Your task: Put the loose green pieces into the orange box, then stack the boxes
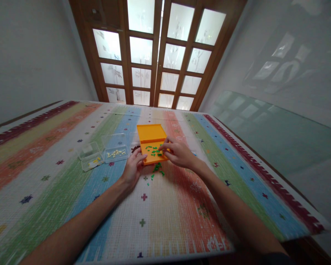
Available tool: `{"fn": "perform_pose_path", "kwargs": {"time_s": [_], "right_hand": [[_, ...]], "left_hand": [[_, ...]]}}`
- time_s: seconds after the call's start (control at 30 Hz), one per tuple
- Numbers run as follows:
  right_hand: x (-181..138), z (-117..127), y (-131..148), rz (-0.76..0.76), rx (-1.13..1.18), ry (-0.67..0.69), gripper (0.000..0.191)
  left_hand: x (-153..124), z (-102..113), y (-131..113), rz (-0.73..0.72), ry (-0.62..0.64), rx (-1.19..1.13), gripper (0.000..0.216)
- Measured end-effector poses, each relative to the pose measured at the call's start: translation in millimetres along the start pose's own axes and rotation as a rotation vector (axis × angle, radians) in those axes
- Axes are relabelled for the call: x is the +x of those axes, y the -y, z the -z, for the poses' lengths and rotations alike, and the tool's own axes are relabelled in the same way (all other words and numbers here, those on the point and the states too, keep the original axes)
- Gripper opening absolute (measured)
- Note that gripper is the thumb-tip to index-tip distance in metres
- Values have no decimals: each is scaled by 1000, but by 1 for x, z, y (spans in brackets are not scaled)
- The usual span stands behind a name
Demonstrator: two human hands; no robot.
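Observation:
An orange hinged plastic case (151,133) is held tilted above the table, its lid folded back. My left hand (134,163) grips the case's near left corner, thumb on top. Inside the case lie several small green pieces (154,148). My right hand (179,151) is at the case's right side, its fingers bent together over the green pieces; whatever is between the fingertips is too small to make out. Below the case's near edge, more green pieces (157,168) are scattered on the tablecloth.
To the left stand an open clear box (116,159) with cream-coloured pieces and another clear box (84,165) with yellow and white pieces. Dark brown pieces (135,148) sit partly behind my left hand. A striped tablecloth (160,209) covers the table; wooden glazed doors (156,73) stand beyond.

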State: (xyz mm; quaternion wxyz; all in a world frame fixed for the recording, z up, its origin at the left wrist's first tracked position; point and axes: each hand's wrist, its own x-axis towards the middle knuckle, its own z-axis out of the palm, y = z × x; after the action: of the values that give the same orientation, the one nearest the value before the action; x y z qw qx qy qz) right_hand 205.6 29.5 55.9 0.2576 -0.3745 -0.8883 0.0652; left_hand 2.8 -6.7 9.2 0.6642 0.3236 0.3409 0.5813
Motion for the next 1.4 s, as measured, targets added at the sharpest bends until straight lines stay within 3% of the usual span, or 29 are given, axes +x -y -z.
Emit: {"fn": "perform_pose_path", "kwargs": {"time_s": [0.1,0.2,0.33,0.47,0.73,1.17,1.4], "right_hand": [[-8,2,4,68,80,-37,19],[-18,1,5,90,144,52,17],[-27,-8,-3,23,115,227,15],[-27,-24,-11,-69,30,274,15],[-21,-40,-18,-65,-31,293,19],[-24,-36,-20,-229,14,224,10],[-25,-31,-21,-230,-2,251,22]], "left_hand": [[3,2,0,-39,-30,-1,42],[7,6,-1,-84,-58,-9,40],[11,10,-4,-135,-89,-7,37],[12,11,-6,-148,-86,-8,36],[11,9,-6,-148,-104,2,38],[11,10,-7,-142,-103,-2,35],[13,11,-6,-153,-101,-6,36]]}}
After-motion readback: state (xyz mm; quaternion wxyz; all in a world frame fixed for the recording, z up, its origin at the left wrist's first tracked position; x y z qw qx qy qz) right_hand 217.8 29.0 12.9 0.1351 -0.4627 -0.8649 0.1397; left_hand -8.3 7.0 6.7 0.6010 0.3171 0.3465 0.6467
